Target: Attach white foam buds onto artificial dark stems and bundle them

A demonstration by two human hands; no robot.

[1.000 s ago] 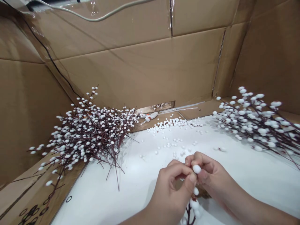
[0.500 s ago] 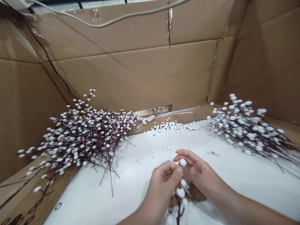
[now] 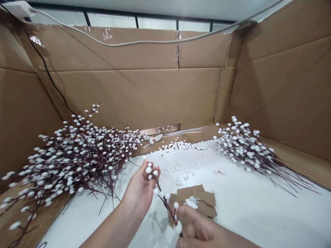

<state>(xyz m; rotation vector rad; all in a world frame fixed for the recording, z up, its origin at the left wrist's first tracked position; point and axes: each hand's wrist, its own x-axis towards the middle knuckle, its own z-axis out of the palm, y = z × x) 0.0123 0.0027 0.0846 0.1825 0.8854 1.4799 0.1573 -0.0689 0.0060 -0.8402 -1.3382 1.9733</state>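
Well, our hands have parted since the last look. Where they crowded together over one berry, our left hand now lies palm up, its fingers loosely curled and a little spread, with the tip of a berry sprig against them; whether they grip it we cannot tell. Our right hand sits low at the bottom of the view, its fingers pinched narrow on the sprig's dark red stem. So the sprig now runs slantwise between both hands, its white foam berries in plain sight. Beneath it, a torn cardboard scrap has come into view, with a white tuft on it. Our view has also tilted up: a window now shows above the cardboard walls. Loose foam balls lie scattered over the white sheet, between a large heap of sprigs on the left and a smaller heap on the right.
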